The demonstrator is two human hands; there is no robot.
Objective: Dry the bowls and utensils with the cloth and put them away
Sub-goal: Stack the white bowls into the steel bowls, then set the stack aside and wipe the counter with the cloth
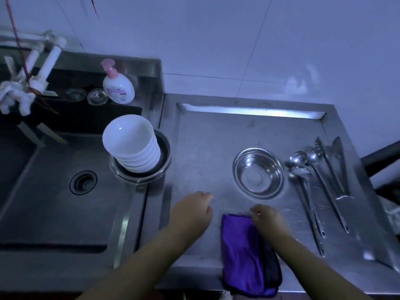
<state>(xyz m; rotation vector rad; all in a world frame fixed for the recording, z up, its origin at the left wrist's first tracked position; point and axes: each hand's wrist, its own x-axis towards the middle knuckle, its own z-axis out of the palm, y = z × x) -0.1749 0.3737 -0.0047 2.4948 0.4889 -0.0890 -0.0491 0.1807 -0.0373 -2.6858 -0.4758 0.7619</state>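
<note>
- At 9 o'clock sat a deep grey metal sink [54,213] with a round drain [83,182] in its floor.
- At 11 o'clock, on the sink's back ledge, stood a white soap bottle with a pink pump [118,86].
- Just right of the sink, a stack of white round bowls [132,144] leaned to the left inside a wide shiny metal bowl [164,156].
- At 6 o'clock, the left hand [191,211] hovered over the grey metal counter [205,148], fingers loosely bent and holding nothing.
- Beside it lay a purple cloth [242,254], hanging a little over the counter's front edge.
- The right hand [267,218] was at the cloth's top corner, fingers curled; I could not tell if it pinched the cloth.
- The two hands were apart.
- At 3 o'clock sat a small shiny metal bowl [258,173], right way up.
- Furthest right lay a row of long metal spoons [303,167] and metal tongs [337,165], flat on the counter.
</note>
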